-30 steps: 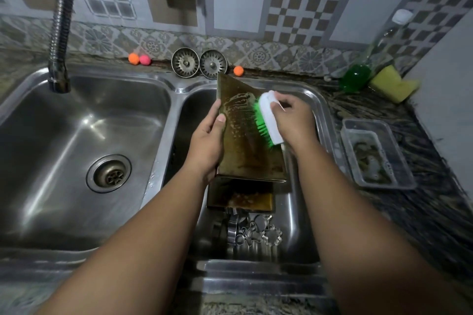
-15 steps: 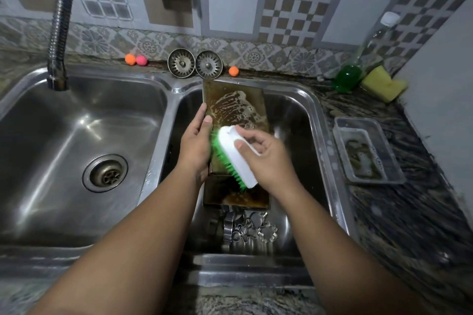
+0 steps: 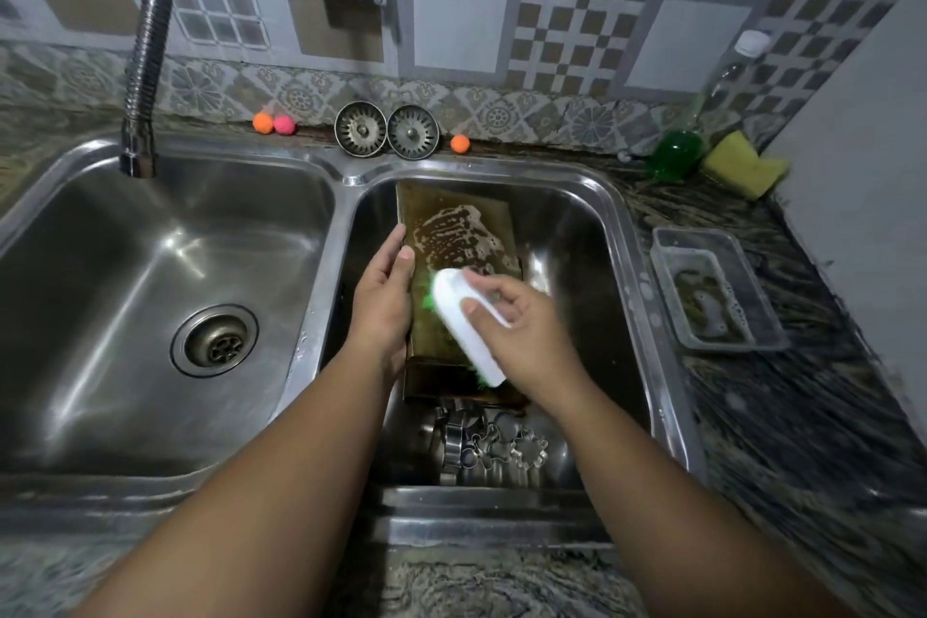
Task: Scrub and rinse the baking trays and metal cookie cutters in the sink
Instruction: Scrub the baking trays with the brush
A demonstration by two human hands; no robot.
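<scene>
Running lengthwise front-to-back, baking tray (image 3: pixel 451 236) held by left hand (image 3: pixel 383 301), brush (image 3: pixel 466 326) clasped in right hand (image 3: pixel 521 331)

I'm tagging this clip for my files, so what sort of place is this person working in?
Most likely a home kitchen, at the washing-up spot: a stainless double-bowl sink set in a dark stone-look counter, patterned wall tiles behind it, and a bottle of green liquid beside a yellow sponge.
</scene>
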